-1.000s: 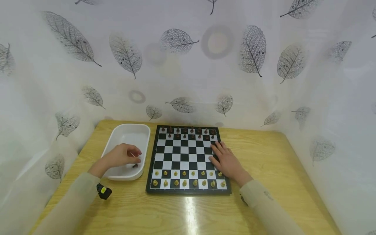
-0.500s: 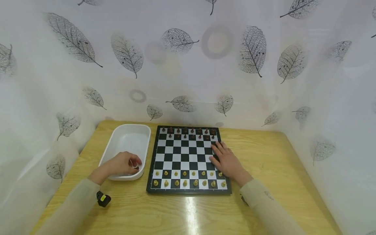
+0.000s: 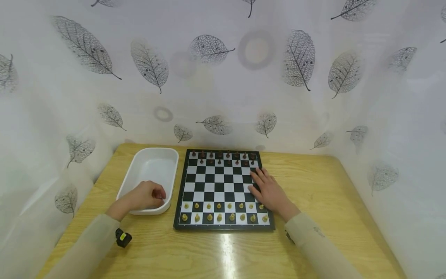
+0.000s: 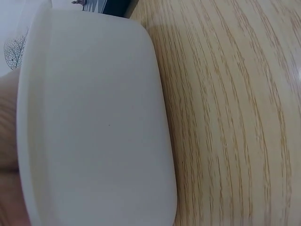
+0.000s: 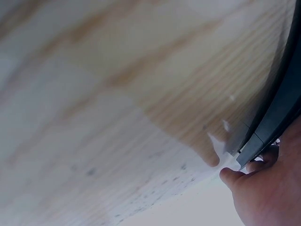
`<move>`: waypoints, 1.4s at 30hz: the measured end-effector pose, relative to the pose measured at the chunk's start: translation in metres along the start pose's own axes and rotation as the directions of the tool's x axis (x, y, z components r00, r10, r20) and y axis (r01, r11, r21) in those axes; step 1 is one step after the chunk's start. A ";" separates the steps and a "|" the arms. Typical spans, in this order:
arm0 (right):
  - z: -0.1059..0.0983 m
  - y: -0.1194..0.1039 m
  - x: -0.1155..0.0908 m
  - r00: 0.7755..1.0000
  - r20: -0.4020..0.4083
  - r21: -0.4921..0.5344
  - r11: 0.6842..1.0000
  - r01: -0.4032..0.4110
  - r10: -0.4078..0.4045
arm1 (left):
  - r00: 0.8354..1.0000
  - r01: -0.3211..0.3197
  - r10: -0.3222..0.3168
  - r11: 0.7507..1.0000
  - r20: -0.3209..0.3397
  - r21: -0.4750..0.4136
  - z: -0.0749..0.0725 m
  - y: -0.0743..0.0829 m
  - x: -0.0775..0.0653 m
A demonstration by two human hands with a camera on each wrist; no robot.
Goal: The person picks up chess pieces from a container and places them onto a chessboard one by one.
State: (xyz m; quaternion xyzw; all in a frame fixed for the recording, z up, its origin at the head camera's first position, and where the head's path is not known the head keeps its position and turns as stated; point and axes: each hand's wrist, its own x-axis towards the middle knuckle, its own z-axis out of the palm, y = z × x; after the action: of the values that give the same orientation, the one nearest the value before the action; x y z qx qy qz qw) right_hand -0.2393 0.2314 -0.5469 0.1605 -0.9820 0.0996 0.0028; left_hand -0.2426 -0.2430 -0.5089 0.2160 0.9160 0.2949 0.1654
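My left hand (image 3: 145, 195) reaches into the white tray (image 3: 127, 174) on the left, thumb and fingers closed together near its front right corner. They pinch a small dark chess piece, now hidden by the fingers. In the left wrist view the tray's outer wall (image 4: 103, 117) covers most of the hand. My right hand (image 3: 273, 195) rests with spread fingers on the right edge of the chessboard (image 3: 223, 228). On the board, dark reddish-brown pieces (image 3: 228, 154) stand in two rows at the far side. Yellow-gold pieces (image 3: 219, 217) fill two rows at the near side.
The wooden table (image 3: 313, 186) carries the tray and the board side by side, with a narrow gap between them. A pale curtain (image 3: 223, 89) printed with leaves hangs round the back and both sides. A black wrist device (image 3: 123, 237) sits at the left cuff.
My left hand has moved down and slightly nearer inside the tray, its fingers closing over the dark chess piece, which is now out of sight. The right hand stays on the board's edge.
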 end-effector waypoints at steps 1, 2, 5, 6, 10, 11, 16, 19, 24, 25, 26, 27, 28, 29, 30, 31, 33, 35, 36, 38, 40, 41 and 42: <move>0.000 0.000 0.000 1.000 0.003 -0.002 1.000 -0.002 0.002 | 1.000 0.006 -0.006 1.000 -0.002 0.001 0.000 0.000 0.000; 0.000 0.001 0.001 1.000 0.006 -0.003 1.000 -0.003 0.003 | 1.000 0.012 -0.012 1.000 -0.005 -0.001 -0.001 0.000 0.000; 0.000 0.001 0.001 1.000 0.010 -0.005 1.000 -0.003 0.003 | 1.000 0.027 -0.027 1.000 -0.015 -0.011 -0.001 0.000 0.000; 0.000 0.001 0.001 1.000 0.008 -0.003 1.000 -0.002 0.002 | 1.000 0.023 -0.023 1.000 -0.018 -0.011 -0.001 0.000 -0.001; 0.000 0.001 0.000 1.000 -0.002 -0.002 1.000 0.006 -0.006 | 0.999 -0.001 0.000 1.000 -0.040 -0.003 0.000 -0.003 0.000; 0.001 0.001 0.000 1.000 -0.005 -0.002 1.000 0.007 -0.007 | 0.999 -0.004 0.005 1.000 -0.045 0.003 0.000 -0.003 0.000; 0.003 0.002 0.000 1.000 -0.004 -0.001 1.000 0.003 -0.003 | 0.997 0.001 -0.001 1.000 -0.075 0.012 0.001 -0.004 0.001; 0.003 0.002 0.001 1.000 0.001 -0.003 1.000 -0.001 0.001 | 0.996 0.003 -0.002 1.000 -0.090 0.009 0.001 -0.004 0.001; 0.000 0.001 0.001 1.000 0.006 -0.004 1.000 -0.001 0.001 | 0.994 0.018 -0.017 1.000 -0.111 0.004 0.001 -0.002 0.001; 0.000 0.001 0.001 1.000 0.007 -0.003 1.000 0.000 0.000 | 0.993 0.014 -0.013 1.000 -0.117 0.008 0.000 -0.002 0.001; 0.000 0.001 0.001 1.000 0.008 -0.002 1.000 0.000 0.000 | 0.992 0.009 -0.007 1.000 -0.125 0.014 0.000 -0.002 0.001; 0.000 0.001 0.001 1.000 0.011 0.000 1.000 -0.002 0.002 | 0.991 0.003 0.000 1.000 -0.133 0.020 -0.001 -0.003 0.001; 0.000 0.001 0.001 1.000 0.010 -0.002 1.000 0.000 0.000 | 0.990 0.000 0.003 1.000 -0.142 0.026 -0.002 -0.003 0.002; 0.000 0.001 0.001 1.000 0.007 -0.003 1.000 0.002 -0.002 | 0.989 -0.002 0.006 1.000 -0.149 0.029 -0.002 -0.003 0.002; 0.000 0.001 0.001 1.000 0.004 -0.003 1.000 0.004 -0.004 | 0.988 -0.002 0.007 1.000 -0.155 0.031 -0.003 -0.003 0.002; 0.000 0.001 0.001 1.000 0.002 -0.003 1.000 0.004 -0.004 | 0.987 -0.011 0.016 0.999 -0.161 0.033 -0.004 -0.003 0.002; 0.000 0.001 0.001 1.000 0.002 -0.004 1.000 0.004 -0.004 | 0.986 -0.012 0.016 1.000 -0.169 0.025 -0.005 -0.003 0.002; 0.000 0.002 0.001 1.000 0.005 -0.003 1.000 0.002 -0.002 | 0.984 -0.013 0.015 1.000 -0.178 0.016 -0.005 -0.003 0.002; 0.000 0.002 0.001 1.000 0.007 -0.004 1.000 0.000 0.000 | 0.983 -0.014 0.015 1.000 -0.183 0.011 -0.006 -0.004 0.002; 0.000 0.002 0.001 1.000 0.005 -0.004 1.000 -0.001 0.001 | 0.981 -0.018 0.018 1.000 -0.195 0.001 -0.006 -0.003 0.002; -0.001 0.001 0.000 1.000 -0.002 0.002 1.000 0.003 -0.003 | 0.975 -0.017 0.016 1.000 -0.220 -0.001 -0.007 -0.002 0.001; -0.001 0.001 0.000 1.000 -0.006 0.004 1.000 0.004 -0.004 | 0.972 -0.015 0.014 1.000 -0.236 -0.002 -0.007 -0.002 0.001; -0.001 0.001 0.000 1.000 -0.009 0.007 1.000 0.006 -0.006 | 0.967 -0.022 0.022 1.000 -0.253 0.000 -0.008 -0.002 0.001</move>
State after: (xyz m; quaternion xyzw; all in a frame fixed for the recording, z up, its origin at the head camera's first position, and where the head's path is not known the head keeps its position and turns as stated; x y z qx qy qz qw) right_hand -0.2394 0.2327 -0.5458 0.1632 -0.9811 0.1037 0.0070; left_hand -0.2478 -0.2474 -0.5042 0.1864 0.9267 0.3234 0.0441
